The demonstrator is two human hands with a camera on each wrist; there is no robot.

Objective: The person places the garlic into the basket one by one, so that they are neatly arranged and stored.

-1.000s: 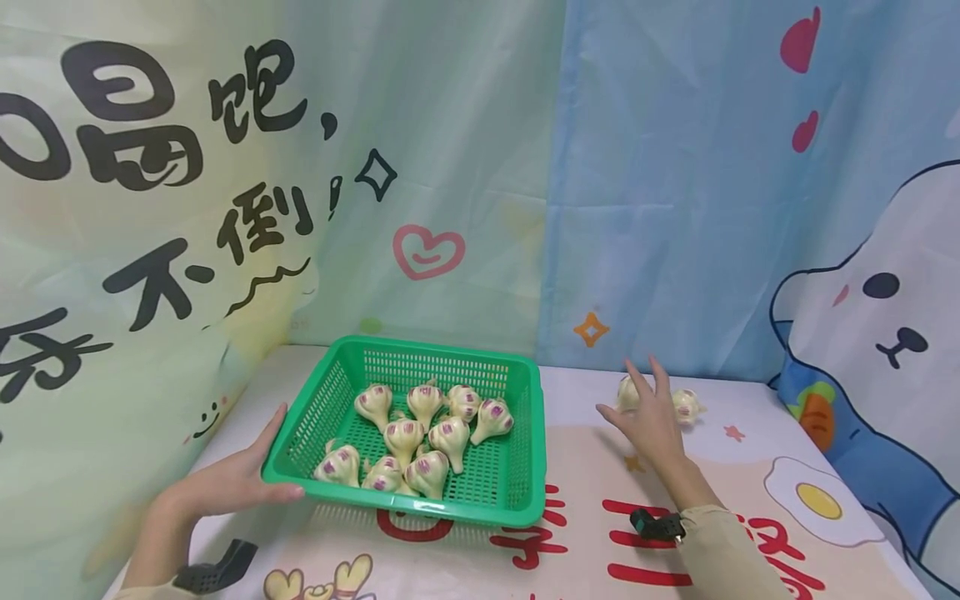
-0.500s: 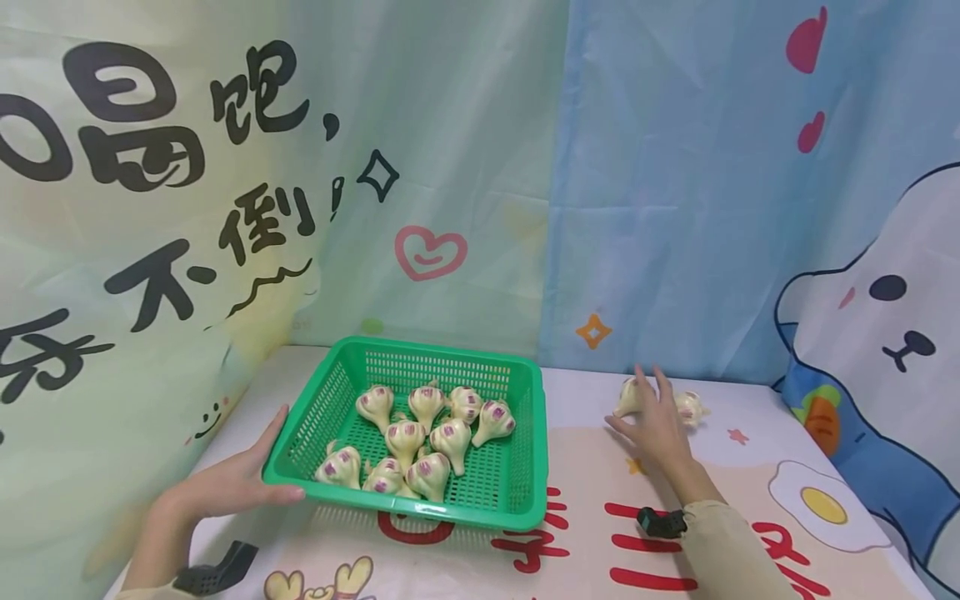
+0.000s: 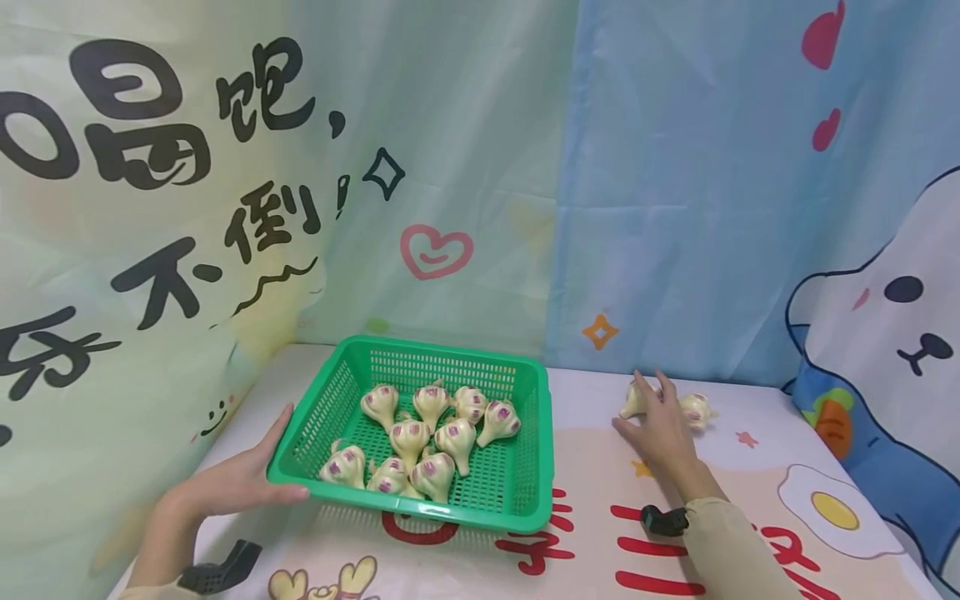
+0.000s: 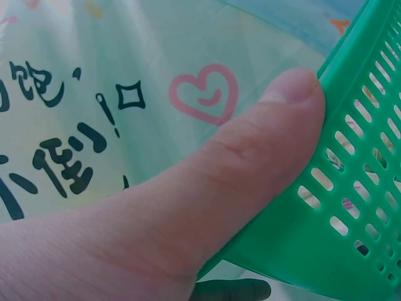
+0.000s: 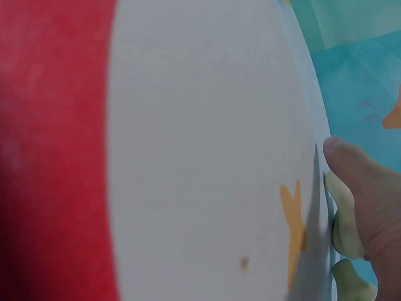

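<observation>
A green perforated plastic basket (image 3: pixel 528 500) holds several garlic bulbs (image 3: pixel 408 438) with purple patches. My left hand (image 3: pixel 232 481) touches the basket's near left corner, its thumb and fingers spread along the outside. In the left wrist view the thumb (image 4: pixel 269 135) lies straight against the green wall. My right hand (image 3: pixel 662 429) reaches over a garlic bulb (image 3: pixel 632 402) at the back right of the table, which shows between spread thumb and fingers. A second garlic bulb (image 3: pixel 697 412) lies just right of that hand. The right wrist view shows the right thumb (image 5: pixel 354 166) extended beside pale bulbs.
The table (image 3: pixel 581 396) has a printed cover with red lettering and a fried egg picture (image 3: pixel 832 508). Behind it hangs a printed curtain (image 3: pixel 450 183), with another stretch along the left side. A dark wrist device (image 3: pixel 663 521) sits on the right wrist.
My right hand has come down around the left one of the two loose bulbs, its thumb nearer to it. The left hand and basket have kept their places; the head view has shifted slightly.
</observation>
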